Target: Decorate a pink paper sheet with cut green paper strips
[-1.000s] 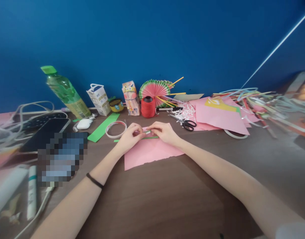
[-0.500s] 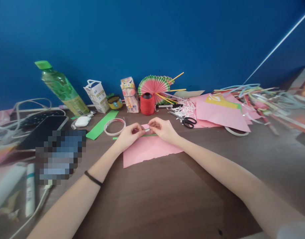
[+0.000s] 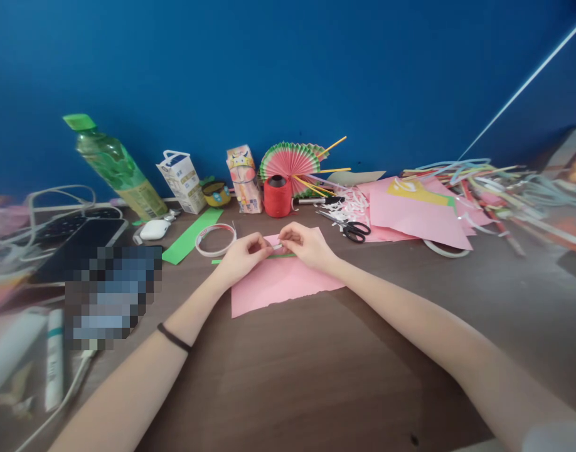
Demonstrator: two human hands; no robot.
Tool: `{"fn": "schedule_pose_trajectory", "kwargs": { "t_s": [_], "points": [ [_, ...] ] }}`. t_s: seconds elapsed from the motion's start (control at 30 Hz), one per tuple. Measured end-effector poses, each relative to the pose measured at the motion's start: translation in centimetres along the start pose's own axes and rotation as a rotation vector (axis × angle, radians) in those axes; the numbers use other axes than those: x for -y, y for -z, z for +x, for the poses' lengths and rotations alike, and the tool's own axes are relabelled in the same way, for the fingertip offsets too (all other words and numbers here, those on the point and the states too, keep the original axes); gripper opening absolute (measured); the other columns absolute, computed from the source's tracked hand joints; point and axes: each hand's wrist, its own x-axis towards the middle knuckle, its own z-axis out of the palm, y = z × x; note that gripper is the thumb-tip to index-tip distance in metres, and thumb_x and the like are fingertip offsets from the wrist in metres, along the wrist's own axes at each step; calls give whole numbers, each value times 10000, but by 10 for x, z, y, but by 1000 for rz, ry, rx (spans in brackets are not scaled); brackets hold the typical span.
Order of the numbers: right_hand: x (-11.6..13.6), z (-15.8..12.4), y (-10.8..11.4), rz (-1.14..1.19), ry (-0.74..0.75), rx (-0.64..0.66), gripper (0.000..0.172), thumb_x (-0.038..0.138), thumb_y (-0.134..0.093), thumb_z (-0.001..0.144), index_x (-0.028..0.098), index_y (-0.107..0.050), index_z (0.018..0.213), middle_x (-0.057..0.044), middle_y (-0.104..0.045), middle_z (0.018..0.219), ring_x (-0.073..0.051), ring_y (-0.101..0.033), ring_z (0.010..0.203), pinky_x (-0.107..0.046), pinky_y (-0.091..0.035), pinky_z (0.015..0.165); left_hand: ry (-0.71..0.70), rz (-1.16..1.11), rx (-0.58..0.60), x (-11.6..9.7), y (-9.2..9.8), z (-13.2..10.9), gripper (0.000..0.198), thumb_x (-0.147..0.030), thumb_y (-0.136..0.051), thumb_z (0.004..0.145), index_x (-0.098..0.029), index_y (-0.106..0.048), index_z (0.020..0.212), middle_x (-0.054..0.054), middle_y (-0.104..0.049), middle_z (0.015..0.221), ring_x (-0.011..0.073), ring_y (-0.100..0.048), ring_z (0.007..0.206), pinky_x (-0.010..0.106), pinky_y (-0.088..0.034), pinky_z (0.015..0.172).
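Note:
Both my hands meet over a pink paper sheet (image 3: 283,285) lying on the brown table (image 3: 316,376). My left hand (image 3: 243,254) and my right hand (image 3: 307,243) each pinch an end of a small white strip (image 3: 277,247), fingers closed. A thin green paper strip (image 3: 288,255) lies on the pink sheet right under my fingers. A roll of clear tape (image 3: 216,240) rests just left of my left hand. Black-handled scissors (image 3: 349,228) lie to the right of my right hand.
Along the blue wall stand a green bottle (image 3: 113,166), two small cartons (image 3: 182,181), a red thread spool (image 3: 277,196) and a paper fan (image 3: 290,162). Pink sheets (image 3: 415,216) and coloured strips (image 3: 495,182) pile at the right. A phone (image 3: 76,242), cables and a wide green strip (image 3: 191,235) lie left.
My hands have drawn slightly closer together on the small white strip; the view has shifted a little. Nothing else has moved.

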Motion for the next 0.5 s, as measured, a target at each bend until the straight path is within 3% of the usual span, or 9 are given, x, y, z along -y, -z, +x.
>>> {"fn": "schedule_pose_trajectory", "kwargs": {
  "t_s": [0.5],
  "points": [
    [2, -1, 0, -11, 6, -2, 69, 208, -535, 771, 202, -485, 817, 12, -592, 765, -114, -619, 645, -288, -516, 655, -9, -11, -14, 1, 0, 0, 222, -364, -558, 742, -182, -478, 643, -13, -567, 671, 136, -517, 652, 274, -414, 666]
  ]
}}
